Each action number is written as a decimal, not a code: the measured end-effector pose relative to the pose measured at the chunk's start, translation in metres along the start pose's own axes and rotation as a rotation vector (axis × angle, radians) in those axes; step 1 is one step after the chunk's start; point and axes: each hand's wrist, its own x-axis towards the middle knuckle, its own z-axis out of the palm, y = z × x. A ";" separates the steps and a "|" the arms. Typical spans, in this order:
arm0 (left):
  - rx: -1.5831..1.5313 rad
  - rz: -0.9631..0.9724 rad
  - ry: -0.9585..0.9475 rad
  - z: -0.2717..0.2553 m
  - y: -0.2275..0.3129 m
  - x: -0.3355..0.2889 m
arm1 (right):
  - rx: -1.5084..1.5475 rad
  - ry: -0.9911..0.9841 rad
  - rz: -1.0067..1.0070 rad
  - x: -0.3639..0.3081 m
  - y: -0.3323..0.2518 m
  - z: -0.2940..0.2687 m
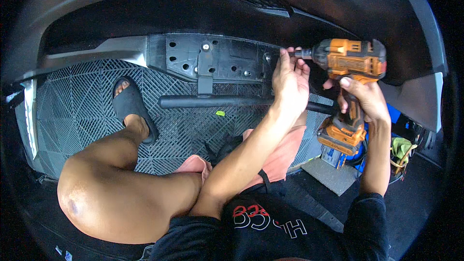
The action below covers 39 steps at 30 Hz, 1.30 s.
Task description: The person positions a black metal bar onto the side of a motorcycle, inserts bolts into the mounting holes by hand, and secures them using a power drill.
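My right hand (365, 94) is wrapped round the grip of an orange and black cordless impact driver (355, 58), which lies level with its nose to the left. Its battery (340, 135) is at the lower end of the grip. A metal socket (304, 53) sticks out of the nose. My left hand (292, 79) has its fingers closed at the socket's tip; whatever is pinched there is hidden. Just left of those fingers is the end of a black perforated metal panel (224, 63) with a bracket (205, 67) bolted on. Below it runs a black round bar (232, 101), passing behind my left forearm.
Dark vehicle bodywork (145, 9) curves over the top and sides. Grey lattice floor tiles (77, 111) carry my sandalled foot (133, 106) and a small yellow-green scrap (220, 113). At the right lie blue items (357, 159), a grey flat piece (331, 176) and a basket-like holder (401, 157).
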 end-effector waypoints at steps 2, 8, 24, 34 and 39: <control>0.061 0.050 -0.037 0.010 -0.007 -0.018 | 0.080 -0.020 -0.004 -0.012 -0.003 -0.009; 0.155 0.111 -0.114 0.016 -0.008 -0.051 | 0.197 -0.012 -0.056 -0.037 0.009 -0.017; 0.114 0.597 -0.153 0.036 0.077 -0.031 | 0.115 -0.188 -0.078 0.012 -0.034 0.097; 0.082 0.564 -0.153 0.041 0.084 -0.036 | -0.102 -0.169 -0.086 0.007 -0.058 0.104; 0.131 0.575 -0.049 0.054 0.083 -0.050 | -0.292 -0.212 -0.041 0.018 -0.084 0.102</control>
